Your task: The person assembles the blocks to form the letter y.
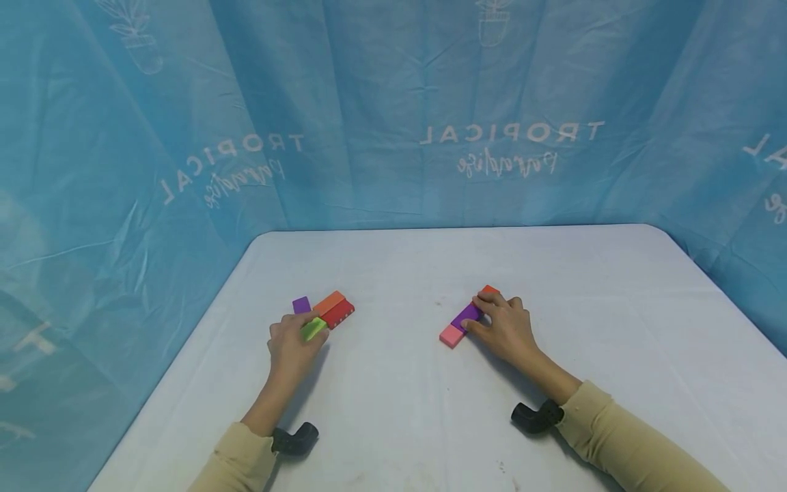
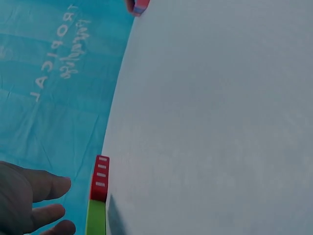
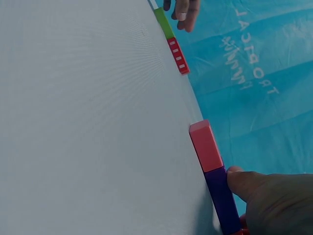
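On the left of the table, in the head view, a green block [image 1: 314, 329], a red block with white marks [image 1: 339, 313], an orange block [image 1: 328, 303] and a purple block [image 1: 301, 305] sit close together. My left hand [image 1: 294, 345] hovers over the green block; in the left wrist view its fingers [image 2: 51, 186] are spread apart from the blocks. To the right, a row runs from a pink block [image 1: 451, 335] through a purple block [image 1: 465, 316] to an orange block [image 1: 490, 290]. My right hand [image 1: 505, 329] pinches the row at the purple block, thumb against its side in the right wrist view.
A white-covered table [image 1: 393, 403] lies under everything, its far edge meeting a blue printed curtain [image 1: 381, 82]. Black curved pieces [image 1: 296, 440] stick out at both wrists by the sleeves.
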The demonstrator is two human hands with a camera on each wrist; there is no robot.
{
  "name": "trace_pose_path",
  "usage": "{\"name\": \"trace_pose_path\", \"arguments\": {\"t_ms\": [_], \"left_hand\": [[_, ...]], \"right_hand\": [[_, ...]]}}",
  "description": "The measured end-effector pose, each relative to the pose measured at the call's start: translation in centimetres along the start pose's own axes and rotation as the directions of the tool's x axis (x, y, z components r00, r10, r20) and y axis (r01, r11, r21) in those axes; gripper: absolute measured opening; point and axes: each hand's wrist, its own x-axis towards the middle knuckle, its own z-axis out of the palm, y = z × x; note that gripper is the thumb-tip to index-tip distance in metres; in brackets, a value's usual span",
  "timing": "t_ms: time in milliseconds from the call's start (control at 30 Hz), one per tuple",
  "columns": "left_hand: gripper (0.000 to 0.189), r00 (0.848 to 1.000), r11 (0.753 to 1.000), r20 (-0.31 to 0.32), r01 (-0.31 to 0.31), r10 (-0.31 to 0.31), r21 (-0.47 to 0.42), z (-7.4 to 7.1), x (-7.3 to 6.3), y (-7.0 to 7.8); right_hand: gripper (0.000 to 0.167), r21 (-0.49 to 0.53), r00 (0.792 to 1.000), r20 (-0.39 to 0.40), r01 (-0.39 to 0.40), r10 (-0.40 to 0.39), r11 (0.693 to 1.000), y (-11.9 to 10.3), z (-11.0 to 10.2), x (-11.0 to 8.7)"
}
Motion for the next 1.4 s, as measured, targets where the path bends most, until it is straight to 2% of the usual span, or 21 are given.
{"name": "trace_pose_path", "arguments": {"t_ms": [200,400,667,1133,1400], "left_hand": [[0.049,0.999,0.999,0.003,0.047,-0.047,0.018,-0.5,0.0,-0.9],[0.05,0.997,0.997,0.01,0.079,-0.079,0.017,-0.4,0.2,-1.8],[0.05,0.996,0.995,0.012,0.092,-0.093,0.04,-0.2,0.5,-2.4],[0.046,0.996,0.995,0.01,0.088,-0.088,0.057,0.0,0.4,-2.7],[0.045,0.995,0.995,0.005,0.096,-0.096,0.015,-0.4,0.2,-2.1]], "right_hand": [[0.058,-0.001,1.0,0.002,-0.003,0.003,1.0,0.0,0.0,0.0],[0.057,0.004,1.0,-0.005,0.001,-0.001,1.0,0.0,0.1,0.0],[0.057,0.015,1.0,-0.009,0.006,-0.006,1.0,0.1,0.1,0.0],[0.058,0.008,1.0,-0.004,0.001,-0.001,1.0,0.1,0.3,0.0],[0.057,0.004,1.0,-0.021,0.012,-0.012,1.0,0.1,0.3,-0.1]]}}
